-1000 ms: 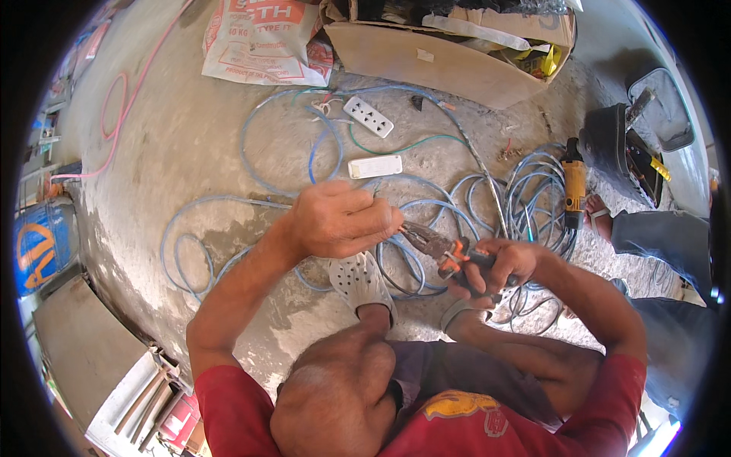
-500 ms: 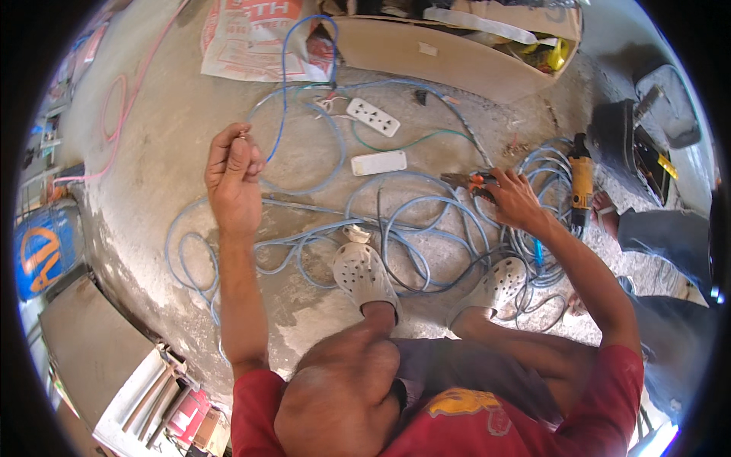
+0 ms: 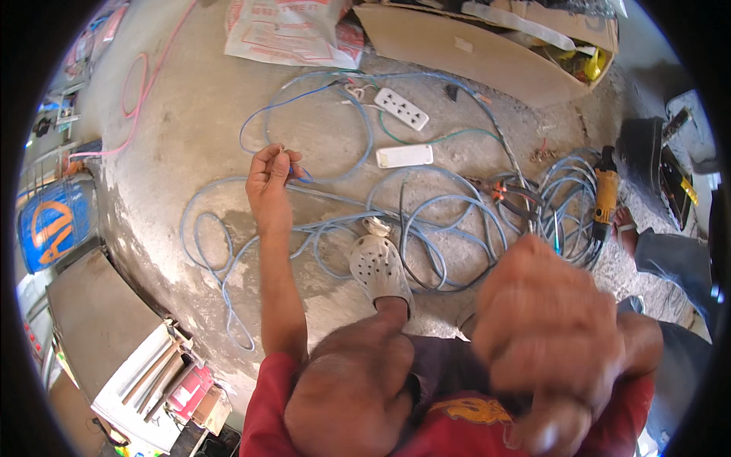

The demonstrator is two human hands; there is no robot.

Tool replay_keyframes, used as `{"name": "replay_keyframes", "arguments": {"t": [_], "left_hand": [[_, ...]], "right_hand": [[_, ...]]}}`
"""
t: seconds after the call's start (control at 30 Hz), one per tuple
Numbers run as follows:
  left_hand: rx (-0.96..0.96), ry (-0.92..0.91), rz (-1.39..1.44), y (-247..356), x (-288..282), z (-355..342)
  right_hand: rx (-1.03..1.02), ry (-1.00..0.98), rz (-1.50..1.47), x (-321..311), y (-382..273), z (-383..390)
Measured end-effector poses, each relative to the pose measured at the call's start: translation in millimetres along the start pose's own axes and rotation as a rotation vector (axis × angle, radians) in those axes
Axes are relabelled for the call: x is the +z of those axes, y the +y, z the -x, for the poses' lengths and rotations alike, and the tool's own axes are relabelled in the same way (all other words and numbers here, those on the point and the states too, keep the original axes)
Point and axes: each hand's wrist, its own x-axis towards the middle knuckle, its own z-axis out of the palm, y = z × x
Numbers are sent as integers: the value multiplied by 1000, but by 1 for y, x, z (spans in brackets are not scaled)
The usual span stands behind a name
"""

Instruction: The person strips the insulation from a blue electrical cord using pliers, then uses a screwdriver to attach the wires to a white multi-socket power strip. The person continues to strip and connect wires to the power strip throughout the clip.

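My left hand (image 3: 272, 186) is closed in a pinch over the floor, holding the end of a blue wire (image 3: 303, 177); a bare copper-coloured tip seems to show above the thumb. My right hand (image 3: 544, 327) is raised near my chest, large and smeared by motion, so its fingers and anything in them cannot be made out. Pliers with orange and black handles (image 3: 500, 190) lie on the floor among the cables. A white socket strip (image 3: 402, 109) lies beyond them, with a white rectangular cover (image 3: 404, 156) nearer to me. A green wire (image 3: 466, 135) runs beside both.
Loops of blue-grey cable (image 3: 449, 228) spread around my shoe (image 3: 377, 266). A yellow and black power tool (image 3: 606, 194) rests at the right, near another person's leg (image 3: 670, 259). Behind are a cardboard box (image 3: 472, 53) and a sack (image 3: 285, 34). A blue drum (image 3: 57, 225) stands left.
My right hand has let go of the pliers, leaving them on the floor, and has come up toward me. My left hand still pinches the blue wire, whose raised loop has dropped lower.
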Motion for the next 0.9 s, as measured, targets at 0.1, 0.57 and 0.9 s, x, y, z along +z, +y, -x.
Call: {"name": "replay_keyframes", "arguments": {"t": [0.1, 0.57, 0.9], "left_hand": [[-53, -37, 152, -13, 6, 6], [-181, -238, 257, -45, 32, 12], [-188, -357, -96, -47, 40, 32]], "right_hand": [[15, -101, -70, 8, -30, -8], [79, 42, 705, 34, 215, -23], [1048, 323, 644, 97, 293, -14]]}}
